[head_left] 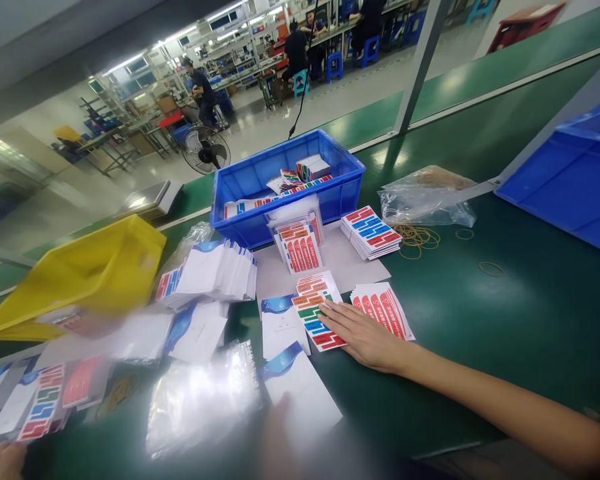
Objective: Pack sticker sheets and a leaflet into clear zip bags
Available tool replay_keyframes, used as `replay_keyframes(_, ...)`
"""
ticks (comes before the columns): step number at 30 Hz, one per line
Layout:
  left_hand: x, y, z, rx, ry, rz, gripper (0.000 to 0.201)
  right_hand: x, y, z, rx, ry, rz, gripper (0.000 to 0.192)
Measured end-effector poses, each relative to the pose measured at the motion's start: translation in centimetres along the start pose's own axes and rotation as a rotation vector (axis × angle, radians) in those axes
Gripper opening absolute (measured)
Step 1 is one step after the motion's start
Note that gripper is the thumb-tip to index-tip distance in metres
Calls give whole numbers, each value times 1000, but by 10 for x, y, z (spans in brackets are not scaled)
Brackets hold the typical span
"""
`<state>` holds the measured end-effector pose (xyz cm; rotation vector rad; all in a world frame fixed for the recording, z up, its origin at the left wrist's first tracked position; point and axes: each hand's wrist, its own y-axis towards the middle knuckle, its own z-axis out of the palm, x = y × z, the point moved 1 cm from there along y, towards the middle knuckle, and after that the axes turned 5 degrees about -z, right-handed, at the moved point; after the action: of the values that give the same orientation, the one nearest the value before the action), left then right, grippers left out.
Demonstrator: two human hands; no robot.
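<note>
head view: the right hand, palm down with nearly straight, slightly parted fingers, touches the striped card, clasping nothing visible; the card lies toward ten o'clock from that palm, long axis eleven-to-five; the left hand, blurred, grip unreadable, is farther off at the card's seven o'clock

Two blue bins, one yellow bin and one electric fan stand before me. I count one striped card stack beside the middle bin, one tangle of rubber bands, two single bands apart from it, and at least four people beyond.
</note>
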<state>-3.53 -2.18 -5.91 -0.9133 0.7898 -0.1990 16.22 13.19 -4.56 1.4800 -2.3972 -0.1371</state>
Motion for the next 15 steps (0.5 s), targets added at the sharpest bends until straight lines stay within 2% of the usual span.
replay_keyframes(2,0,0,5,63,-153,-60,43,12,-3,-7,-74,10,-26,63)
replay_keyframes(4,1,0,11,100,-192,-75,47,32,-7,-11,-95,56,-100,64)
replay_keyframes(6,3,1,16,123,-196,-76,48,52,-12,-13,-44,135,-194,64)
replay_keyframes(8,6,2,21,140,-195,-85,45,64,-18,-16,16,197,-244,75)
replay_keyframes(11,9,3,25,157,-172,-106,46,55,-30,-24,14,165,-140,84)
replay_keyframes(15,14,2,23,152,-126,-145,49,11,-55,-32,-44,21,143,81)
